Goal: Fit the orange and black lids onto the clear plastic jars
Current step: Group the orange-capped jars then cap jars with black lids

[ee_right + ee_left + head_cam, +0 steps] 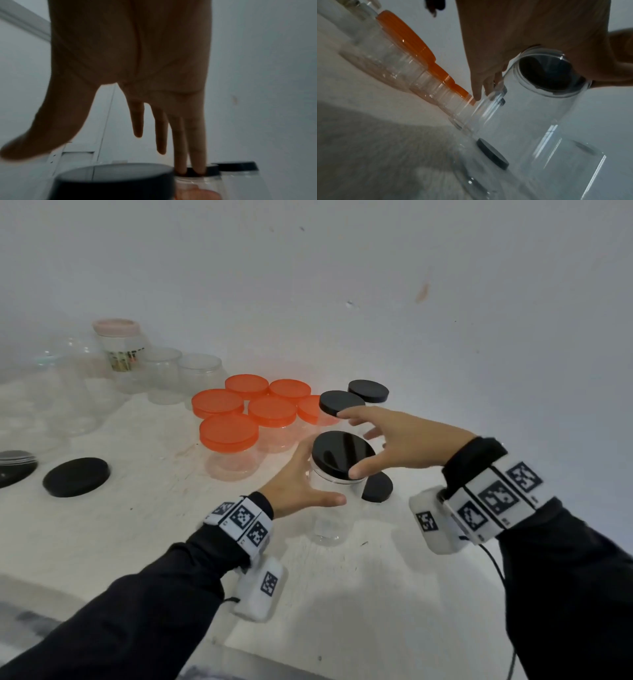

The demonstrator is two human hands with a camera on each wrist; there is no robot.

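While my left hand cups the clear jar from the side, thumb on the near wall and fingers curved round the far one, my right hand spreads over its black lid. That hand's fingers are apart and nearly straight; the thumb tip touches the lid's near rim, and I cannot tell whether the others touch it. The jar is see-through, smooth-walled and cylindrical, tall rather than wide, with a glossy flat black cap. Its long axis runs up and down, mouth upward, base on the white table, leaning slightly toward my right fingers. Just beyond my right fingertips stand two more black-capped jars; past my left fingertips sits the cluster of orange-lidded jars. A loose black lid lies just below my right thumb, beside the jar.
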